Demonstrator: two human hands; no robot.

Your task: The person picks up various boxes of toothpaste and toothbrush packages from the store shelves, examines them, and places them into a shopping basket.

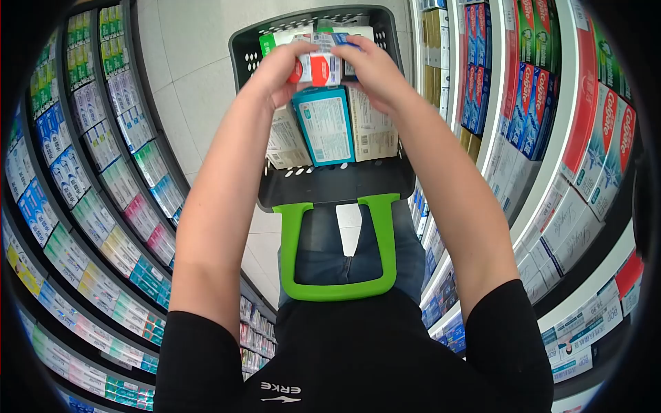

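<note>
Over the far half of a black shopping basket [296,184], my left hand [279,69] and my right hand [375,72] come together around several small cartons [321,70]. The cartons have red and white ends, with some blue at the top right. My left fingers close on their left side, and my right fingers grip the other side. Below them in the basket stands a teal box [323,131] with a white label. A pale box [286,141] sits to its left and another pale box [375,127] to its right. White-and-green packs lie partly hidden behind my hands.
The basket's green handle [337,292] lies folded toward my body. Shelves of toothpaste boxes [527,103] line the right side, and racks of packaged goods [76,172] curve along the left. A tiled floor [196,41] shows beyond the basket's left side.
</note>
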